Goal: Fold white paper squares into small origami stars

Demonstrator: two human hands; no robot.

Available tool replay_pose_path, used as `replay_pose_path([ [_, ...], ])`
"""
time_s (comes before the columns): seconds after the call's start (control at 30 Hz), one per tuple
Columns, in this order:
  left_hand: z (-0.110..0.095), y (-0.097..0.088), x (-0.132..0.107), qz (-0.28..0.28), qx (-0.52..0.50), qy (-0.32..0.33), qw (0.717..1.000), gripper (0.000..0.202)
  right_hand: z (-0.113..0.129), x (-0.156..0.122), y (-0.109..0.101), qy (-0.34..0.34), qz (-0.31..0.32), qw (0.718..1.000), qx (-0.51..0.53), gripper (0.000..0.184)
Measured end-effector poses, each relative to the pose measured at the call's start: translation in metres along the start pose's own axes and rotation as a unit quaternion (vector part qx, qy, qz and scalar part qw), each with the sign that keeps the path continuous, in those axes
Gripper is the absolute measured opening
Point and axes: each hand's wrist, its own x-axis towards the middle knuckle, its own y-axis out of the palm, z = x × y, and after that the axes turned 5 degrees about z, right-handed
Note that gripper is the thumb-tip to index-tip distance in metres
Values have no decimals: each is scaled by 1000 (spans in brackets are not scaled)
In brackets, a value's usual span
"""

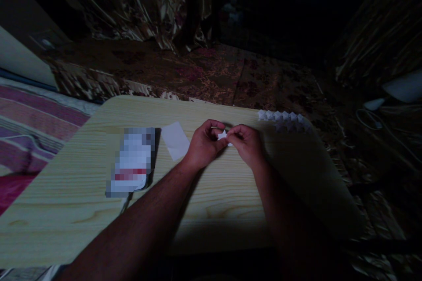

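My left hand [204,142] and my right hand [248,142] meet over the middle of a light wooden table [82,210]. Both pinch a small white folded paper piece [223,135] between their fingertips. The piece looks like a tiny star, partly hidden by my fingers. A white paper slip [175,140] lies flat on the table just left of my left hand.
A row of several small white paper stars [283,117] sits at the table's far right edge. A blurred card-like object [132,162] lies left of the slip. A striped cloth [29,127] is at the left, patterned dark fabric [204,70] beyond the table, a cable [372,118] at right.
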Motion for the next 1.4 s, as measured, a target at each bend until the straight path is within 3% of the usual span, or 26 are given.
replay_pose_path([
  [0.7, 1, -1, 0, -11, 80, 44, 996, 36, 2, 2, -5, 17, 24, 998, 50, 6],
  [1.4, 2, 0, 0, -18, 76, 40, 996, 37, -1, 1, -1, -23, 11, 1000, -6, 6],
])
